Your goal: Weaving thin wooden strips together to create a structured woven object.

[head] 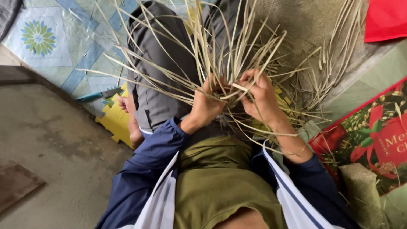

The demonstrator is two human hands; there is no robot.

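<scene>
Strips (237,46) fan upward from both hands, left hand (207,104) and right hand (260,95) clamped on them.

I see a knife with a light blue handle (96,96) lying on a patterned vinyl floor mat in pale blue with a green and yellow flower print (39,38). Just beside the knife sits a yellow foam puzzle-edged mat piece (115,123). A bare grey concrete floor (55,144) fills the lower left. At the right edge I make out a red festive printed bag (377,135), and a plain red cloth (385,19) at the top right.
</scene>
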